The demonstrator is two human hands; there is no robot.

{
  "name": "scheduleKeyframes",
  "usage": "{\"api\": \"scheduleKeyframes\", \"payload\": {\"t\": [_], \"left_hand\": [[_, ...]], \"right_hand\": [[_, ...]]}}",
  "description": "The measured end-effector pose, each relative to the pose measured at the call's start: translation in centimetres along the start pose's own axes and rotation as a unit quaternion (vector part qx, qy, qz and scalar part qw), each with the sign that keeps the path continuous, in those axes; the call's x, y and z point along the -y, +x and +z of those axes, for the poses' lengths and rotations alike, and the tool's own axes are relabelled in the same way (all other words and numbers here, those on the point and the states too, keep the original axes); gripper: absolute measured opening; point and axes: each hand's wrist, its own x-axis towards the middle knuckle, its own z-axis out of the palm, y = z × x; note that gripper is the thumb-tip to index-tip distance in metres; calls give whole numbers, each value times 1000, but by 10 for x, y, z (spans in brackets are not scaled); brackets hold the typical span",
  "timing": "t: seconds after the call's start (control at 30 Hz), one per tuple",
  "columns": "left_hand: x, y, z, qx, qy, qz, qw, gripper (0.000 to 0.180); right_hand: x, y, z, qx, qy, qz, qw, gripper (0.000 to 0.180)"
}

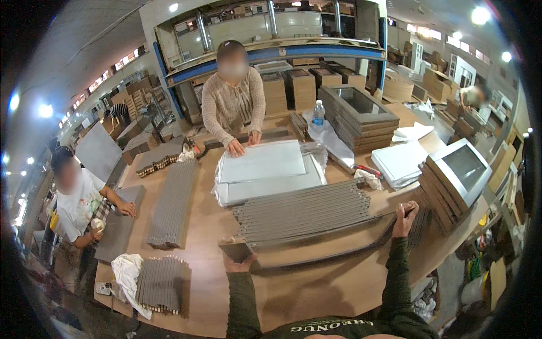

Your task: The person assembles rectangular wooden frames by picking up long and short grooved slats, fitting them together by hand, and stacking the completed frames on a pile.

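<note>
Two hands gripping one long grey frame strip (pixel 316 248) across the table (pixel 316 294): left hand (pixel 240 263) closed on its seven-o'clock end, right hand (pixel 404 217) clasping its three-o'clock end.

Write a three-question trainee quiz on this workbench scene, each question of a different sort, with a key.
1. True or false: the left hand and the right hand grip opposite ends of one long grey strip.
2. What stands beside the tall stack of frames at the far side of the table?
A. a water bottle
B. a paint can
C. a lamp
3. Fill in: the person across the table rests both hands on a flat ____ panel.

Key: 1 true; 2 A, the water bottle; 3 white.
</note>
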Motion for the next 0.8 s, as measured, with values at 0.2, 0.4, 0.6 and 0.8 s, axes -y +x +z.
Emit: {"api": "scheduleKeyframes", "payload": {"t": [0.2, 0.4, 0.6, 0.8], "left_hand": [[2, -7, 22, 100, 274, 103, 951, 35], [-22, -30, 80, 82, 449, 298, 838, 58], [-3, -26, 110, -98, -31, -24, 994, 34], [-7, -25, 82, 49, 304, 225, 924, 51]], "right_hand": [[3, 3, -7, 15, 10, -16, 1000, 29], [2, 3, -1, 31, 28, -19, 999, 33], [-9, 14, -35, 9, -43, 11, 999, 50], [67, 0, 45, -89, -331, -282, 896, 55]]}}
